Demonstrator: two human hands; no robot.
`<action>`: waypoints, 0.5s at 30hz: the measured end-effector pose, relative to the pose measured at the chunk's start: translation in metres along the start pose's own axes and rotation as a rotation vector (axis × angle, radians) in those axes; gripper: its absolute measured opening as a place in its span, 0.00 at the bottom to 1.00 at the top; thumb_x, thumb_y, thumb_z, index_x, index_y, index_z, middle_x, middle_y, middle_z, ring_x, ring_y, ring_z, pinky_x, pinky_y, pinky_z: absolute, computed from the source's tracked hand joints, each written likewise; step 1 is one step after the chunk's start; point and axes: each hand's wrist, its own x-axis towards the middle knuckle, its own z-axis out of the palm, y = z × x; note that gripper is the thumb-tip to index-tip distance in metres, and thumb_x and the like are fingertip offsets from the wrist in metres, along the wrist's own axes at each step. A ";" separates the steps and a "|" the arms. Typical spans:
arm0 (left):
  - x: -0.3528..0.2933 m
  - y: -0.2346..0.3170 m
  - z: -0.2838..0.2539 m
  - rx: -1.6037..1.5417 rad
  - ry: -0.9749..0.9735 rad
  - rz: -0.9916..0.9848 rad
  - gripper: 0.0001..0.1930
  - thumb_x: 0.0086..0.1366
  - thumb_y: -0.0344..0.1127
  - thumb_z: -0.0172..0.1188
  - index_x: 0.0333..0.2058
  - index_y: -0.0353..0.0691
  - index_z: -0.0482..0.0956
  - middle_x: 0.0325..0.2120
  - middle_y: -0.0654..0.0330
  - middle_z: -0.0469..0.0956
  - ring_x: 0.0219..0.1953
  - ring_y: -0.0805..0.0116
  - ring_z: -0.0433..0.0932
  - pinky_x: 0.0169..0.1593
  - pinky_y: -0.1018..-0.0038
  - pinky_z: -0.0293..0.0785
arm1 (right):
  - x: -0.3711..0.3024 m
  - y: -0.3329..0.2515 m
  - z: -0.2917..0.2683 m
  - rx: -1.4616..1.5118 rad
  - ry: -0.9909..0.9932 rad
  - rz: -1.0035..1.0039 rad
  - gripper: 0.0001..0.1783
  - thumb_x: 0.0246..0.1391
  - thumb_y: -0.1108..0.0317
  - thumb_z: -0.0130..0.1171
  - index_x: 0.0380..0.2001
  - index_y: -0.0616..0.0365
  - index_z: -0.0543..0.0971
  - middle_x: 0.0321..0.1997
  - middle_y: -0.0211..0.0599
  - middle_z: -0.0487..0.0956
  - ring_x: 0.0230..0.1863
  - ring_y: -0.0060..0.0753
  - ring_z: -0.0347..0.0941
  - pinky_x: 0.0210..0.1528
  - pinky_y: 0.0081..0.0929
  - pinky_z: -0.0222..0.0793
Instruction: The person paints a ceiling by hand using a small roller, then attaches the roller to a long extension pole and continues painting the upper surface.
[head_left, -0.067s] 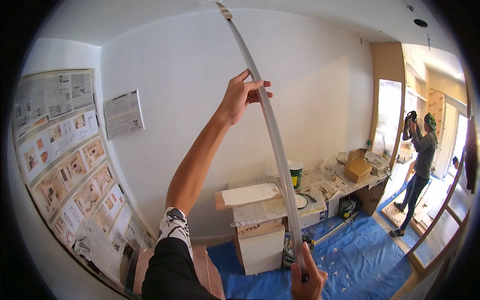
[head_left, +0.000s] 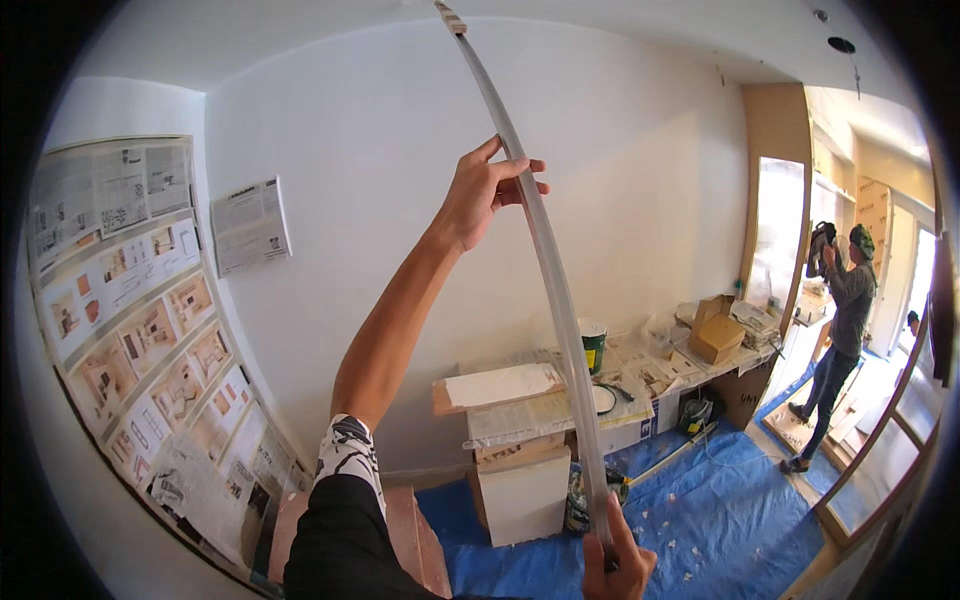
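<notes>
A long grey pole [head_left: 548, 260] runs from the bottom of the view up toward the ceiling, leaning to the left at its top. At its upper end sits a light wood-coloured block [head_left: 452, 20], close to the ceiling. My left hand [head_left: 478, 195], arm stretched up, grips the pole above its middle, with the thumb across the front and the fingertips showing past the far side. Down at the lower edge, my right hand [head_left: 626, 566] is closed around the pole's bottom end.
A paper-covered bench [head_left: 520, 420] holds a white-topped board [head_left: 500, 386], a dark paint bucket [head_left: 592, 345] and a cardboard box [head_left: 716, 338]. Blue sheeting [head_left: 700, 510] covers the floor. Newspaper and pictures [head_left: 150, 330] line the left side. Another person [head_left: 848, 300] stands at right.
</notes>
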 end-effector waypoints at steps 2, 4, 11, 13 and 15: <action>-0.021 0.020 0.016 -0.001 -0.003 0.006 0.17 0.67 0.34 0.54 0.52 0.33 0.70 0.39 0.52 0.78 0.35 0.63 0.82 0.42 0.69 0.80 | -0.028 -0.016 -0.017 0.013 0.002 0.005 0.27 0.60 0.75 0.57 0.63 0.60 0.69 0.50 0.45 0.82 0.22 0.12 0.62 0.21 0.17 0.61; -0.044 0.038 0.032 -0.002 -0.010 0.007 0.17 0.67 0.34 0.54 0.51 0.33 0.70 0.39 0.52 0.79 0.35 0.63 0.82 0.41 0.69 0.80 | -0.060 -0.026 -0.034 -0.002 -0.018 0.074 0.27 0.59 0.74 0.58 0.62 0.62 0.70 0.49 0.47 0.82 0.23 0.14 0.67 0.23 0.18 0.64; -0.094 0.084 0.074 -0.003 -0.030 0.047 0.14 0.67 0.33 0.53 0.49 0.34 0.71 0.38 0.52 0.79 0.35 0.64 0.82 0.40 0.70 0.81 | -0.125 -0.061 -0.083 -0.063 -0.007 -0.008 0.26 0.59 0.74 0.58 0.62 0.63 0.70 0.49 0.48 0.82 0.24 0.18 0.71 0.25 0.20 0.68; -0.100 0.091 0.083 -0.004 -0.040 0.047 0.14 0.67 0.33 0.53 0.49 0.34 0.71 0.38 0.52 0.79 0.35 0.64 0.83 0.40 0.70 0.81 | -0.134 -0.068 -0.090 -0.085 0.001 -0.014 0.26 0.59 0.74 0.58 0.62 0.63 0.70 0.49 0.48 0.82 0.24 0.19 0.72 0.26 0.21 0.69; -0.108 0.092 0.085 -0.010 -0.014 0.021 0.15 0.68 0.34 0.53 0.50 0.34 0.70 0.38 0.52 0.79 0.35 0.63 0.83 0.40 0.70 0.81 | -0.136 -0.076 -0.099 -0.077 -0.014 0.016 0.26 0.59 0.74 0.57 0.61 0.63 0.70 0.48 0.49 0.82 0.25 0.22 0.74 0.28 0.23 0.70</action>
